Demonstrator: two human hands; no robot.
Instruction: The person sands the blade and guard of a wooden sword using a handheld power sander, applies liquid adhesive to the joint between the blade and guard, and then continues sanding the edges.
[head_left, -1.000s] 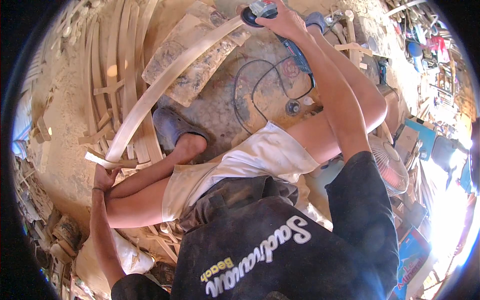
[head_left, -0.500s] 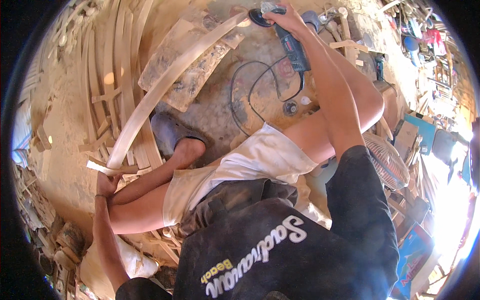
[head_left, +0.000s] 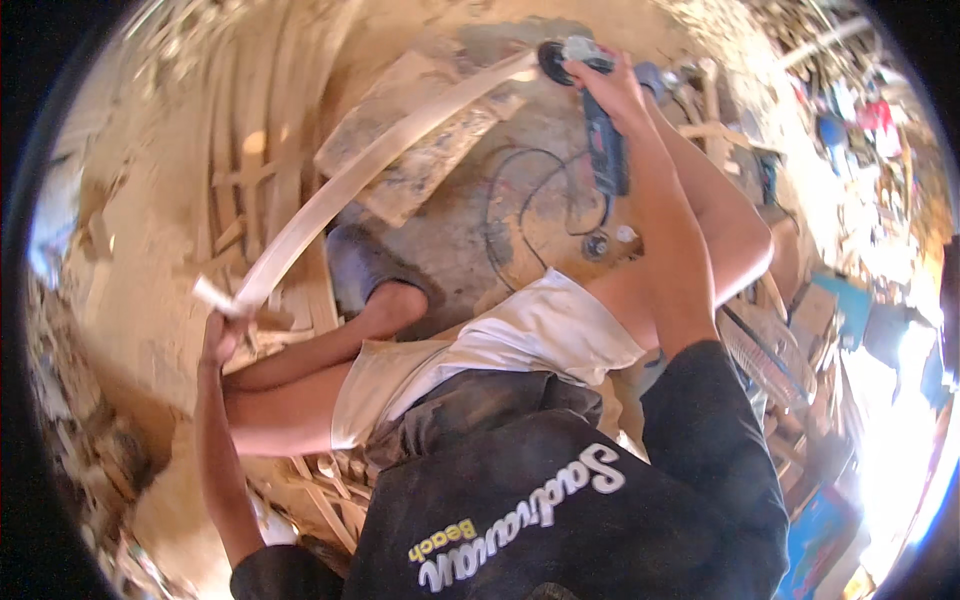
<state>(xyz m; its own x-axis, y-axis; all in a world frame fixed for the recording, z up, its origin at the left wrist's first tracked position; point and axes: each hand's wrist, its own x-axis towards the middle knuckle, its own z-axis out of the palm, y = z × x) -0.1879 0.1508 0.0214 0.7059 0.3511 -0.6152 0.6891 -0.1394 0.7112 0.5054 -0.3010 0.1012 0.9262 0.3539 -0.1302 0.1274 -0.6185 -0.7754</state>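
Note:
A long, curved wooden sword (head_left: 400,134) of pale bare wood runs diagonally in front of me, from lower left to upper right. My left hand (head_left: 223,337) is closed round its handle end, just below the short crosspiece. My right hand (head_left: 615,90) grips the head of a blue-grey angle grinder (head_left: 606,150), whose body points back towards me. The grinder's dark round disc (head_left: 552,62) is at the far tip of the blade; whether it touches the wood I cannot tell.
Several similar wooden swords (head_left: 255,150) lie on the dusty ground at left. A worn board (head_left: 400,195) lies under the blade. The grinder's black cord (head_left: 490,215) loops across the floor near a small round disc (head_left: 594,245). A fan (head_left: 765,355) stands at right.
The sword and the grinder have shifted slightly to the right in the picture and a little lower, with the surroundings shifting too. Both hands keep their grips.

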